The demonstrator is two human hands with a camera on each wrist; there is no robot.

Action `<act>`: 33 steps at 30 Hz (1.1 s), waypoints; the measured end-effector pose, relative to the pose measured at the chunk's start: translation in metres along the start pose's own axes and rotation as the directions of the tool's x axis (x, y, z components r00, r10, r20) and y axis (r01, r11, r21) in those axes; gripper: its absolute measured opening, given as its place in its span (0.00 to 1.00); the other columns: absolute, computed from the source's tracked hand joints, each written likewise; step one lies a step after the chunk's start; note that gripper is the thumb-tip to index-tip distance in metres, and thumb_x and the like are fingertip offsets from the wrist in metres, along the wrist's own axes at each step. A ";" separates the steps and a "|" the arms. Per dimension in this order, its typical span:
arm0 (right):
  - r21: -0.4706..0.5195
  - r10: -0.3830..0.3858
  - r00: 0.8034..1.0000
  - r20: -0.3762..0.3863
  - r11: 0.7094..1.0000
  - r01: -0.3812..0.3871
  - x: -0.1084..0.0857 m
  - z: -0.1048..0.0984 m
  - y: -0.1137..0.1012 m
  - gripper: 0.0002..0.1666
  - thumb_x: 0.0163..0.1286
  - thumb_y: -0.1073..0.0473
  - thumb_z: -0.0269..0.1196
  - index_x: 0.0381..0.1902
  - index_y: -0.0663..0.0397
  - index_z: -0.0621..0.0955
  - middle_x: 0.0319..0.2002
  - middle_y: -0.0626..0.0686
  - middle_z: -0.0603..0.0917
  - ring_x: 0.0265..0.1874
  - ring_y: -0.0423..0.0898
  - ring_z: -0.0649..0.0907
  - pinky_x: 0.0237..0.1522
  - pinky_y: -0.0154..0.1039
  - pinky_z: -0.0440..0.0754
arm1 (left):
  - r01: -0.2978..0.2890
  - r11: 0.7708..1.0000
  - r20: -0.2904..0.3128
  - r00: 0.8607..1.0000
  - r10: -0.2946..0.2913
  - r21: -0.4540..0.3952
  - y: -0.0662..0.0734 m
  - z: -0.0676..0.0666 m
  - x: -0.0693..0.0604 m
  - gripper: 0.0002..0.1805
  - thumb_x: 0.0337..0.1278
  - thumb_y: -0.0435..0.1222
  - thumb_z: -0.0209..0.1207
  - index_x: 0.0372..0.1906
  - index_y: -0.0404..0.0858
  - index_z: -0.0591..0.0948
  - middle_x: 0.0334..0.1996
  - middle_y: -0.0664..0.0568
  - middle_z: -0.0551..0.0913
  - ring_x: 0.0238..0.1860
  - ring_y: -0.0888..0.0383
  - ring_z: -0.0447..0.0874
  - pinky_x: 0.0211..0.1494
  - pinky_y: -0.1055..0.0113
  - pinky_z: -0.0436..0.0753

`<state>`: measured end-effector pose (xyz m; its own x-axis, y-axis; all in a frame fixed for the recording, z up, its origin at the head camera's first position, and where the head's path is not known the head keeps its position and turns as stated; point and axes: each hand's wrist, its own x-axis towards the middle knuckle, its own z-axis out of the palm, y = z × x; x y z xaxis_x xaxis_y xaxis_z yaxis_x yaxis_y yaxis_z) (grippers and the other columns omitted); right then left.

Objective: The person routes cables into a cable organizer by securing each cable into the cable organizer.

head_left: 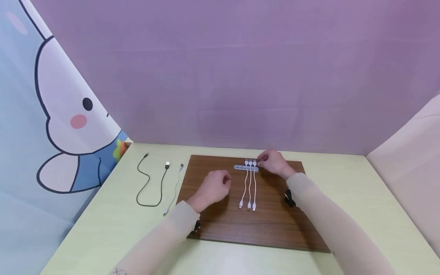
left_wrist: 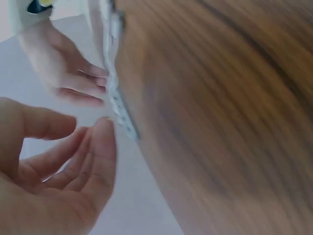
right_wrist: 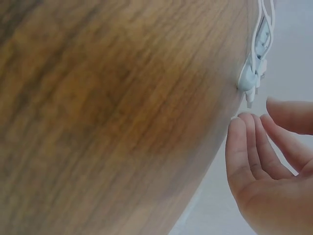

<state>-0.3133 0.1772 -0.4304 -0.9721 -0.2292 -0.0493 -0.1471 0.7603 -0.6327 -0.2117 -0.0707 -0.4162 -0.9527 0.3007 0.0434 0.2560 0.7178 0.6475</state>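
Note:
Three short white USB cables (head_left: 250, 163) lie side by side on the brown wood-grain board (head_left: 220, 225). Their upper ends sit in a pale grey-blue cable clip (head_left: 238, 167) near the board's far edge, USB plugs pointing away. My right hand (head_left: 275, 163) is just right of those plugs. In the right wrist view its thumb and fingertips (right_wrist: 236, 128) are apart, with nothing between them. My left hand (head_left: 214, 187) hovers over the board, left of the cables. Loosely bent, its fingers (left_wrist: 101, 156) hold nothing in the left wrist view.
Left of the board, a black USB cable (head_left: 161, 191) lies in a loop on the pale yellow table (head_left: 103, 214). Another white cable (head_left: 177, 185) lies between it and the board's left edge. A purple cloth backdrop (head_left: 220, 95) hangs behind the table.

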 end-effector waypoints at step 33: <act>0.016 -0.240 0.969 0.065 0.971 0.239 -0.032 0.031 -0.055 0.10 0.69 0.67 0.65 0.47 0.63 0.85 0.37 0.51 0.84 0.34 0.44 0.81 0.36 0.39 0.82 | 0.006 0.817 -0.136 0.987 0.088 0.576 -0.087 -0.054 0.008 0.12 0.60 0.28 0.59 0.49 0.31 0.81 0.43 0.41 0.83 0.41 0.45 0.83 0.36 0.54 0.86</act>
<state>-0.2687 0.1237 -0.4184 -0.8945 -0.4439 0.0536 -0.3724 0.6733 -0.6388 -0.2505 -0.1652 -0.4311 -0.9398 0.2748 0.2030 0.2974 0.9504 0.0907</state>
